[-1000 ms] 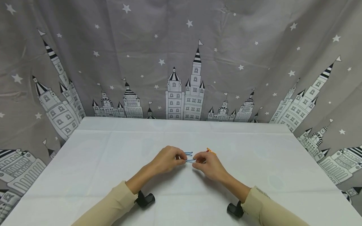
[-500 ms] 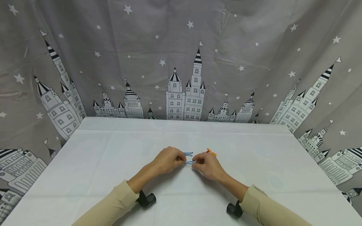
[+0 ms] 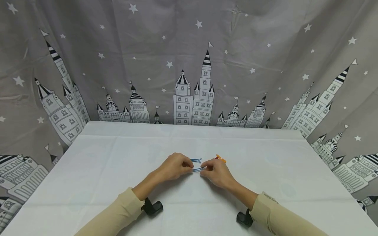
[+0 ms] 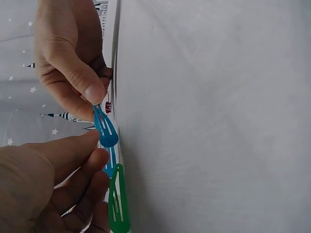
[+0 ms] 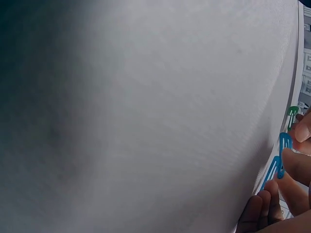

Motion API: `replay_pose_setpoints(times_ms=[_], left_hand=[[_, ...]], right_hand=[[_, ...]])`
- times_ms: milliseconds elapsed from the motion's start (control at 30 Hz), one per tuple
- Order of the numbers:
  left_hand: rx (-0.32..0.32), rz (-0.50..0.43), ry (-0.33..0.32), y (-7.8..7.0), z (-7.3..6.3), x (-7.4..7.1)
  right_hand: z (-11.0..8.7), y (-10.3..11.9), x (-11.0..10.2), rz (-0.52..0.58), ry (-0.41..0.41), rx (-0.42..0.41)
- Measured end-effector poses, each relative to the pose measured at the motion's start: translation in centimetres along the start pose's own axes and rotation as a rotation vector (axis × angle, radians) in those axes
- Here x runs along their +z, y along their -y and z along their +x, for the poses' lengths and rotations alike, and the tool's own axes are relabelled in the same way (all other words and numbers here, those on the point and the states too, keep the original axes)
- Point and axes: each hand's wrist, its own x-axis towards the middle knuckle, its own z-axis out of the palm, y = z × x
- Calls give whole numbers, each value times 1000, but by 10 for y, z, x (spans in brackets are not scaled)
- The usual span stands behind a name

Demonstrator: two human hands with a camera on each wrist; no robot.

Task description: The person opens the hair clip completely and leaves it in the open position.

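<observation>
In the head view, a slim blue hair clip (image 3: pixel 198 169) spans the small gap between my two hands over the white table. My right hand (image 3: pixel 218 172) pinches its narrow end between thumb and forefinger, as the left wrist view shows. My left hand (image 3: pixel 174 167) has thumb and forefinger together at its wide end (image 4: pixel 109 138); the clip's two slotted layers look slightly spread. Just behind it lies a second blue clip (image 3: pixel 196 160), partly covered by left fingers in the left wrist view. A green hair clip (image 4: pixel 118 201) shows beside my left fingers.
Behind my right hand are an orange clip-like item (image 3: pixel 220 159) and a small red one (image 4: pixel 108 107), both partly hidden. The white table (image 3: pixel 118 154) reaches back to a grey curtain (image 3: pixel 147 49) printed with castles and stars. Black wrist cameras sit under both sleeves.
Both hands stay almost in place around the blue clip. The left fingers have shifted very slightly left, so a bit more of both blue clips shows.
</observation>
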Motion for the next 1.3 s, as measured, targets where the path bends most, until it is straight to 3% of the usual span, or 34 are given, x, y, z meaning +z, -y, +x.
replay_pose_setpoints(times_ms=[367, 1300], left_hand=[[-34, -15, 7, -1, 0, 0], [-41, 5, -14, 0, -1, -1]], right_hand=[[2, 2, 2, -73, -13, 47], [2, 3, 5, -117, -2, 15]])
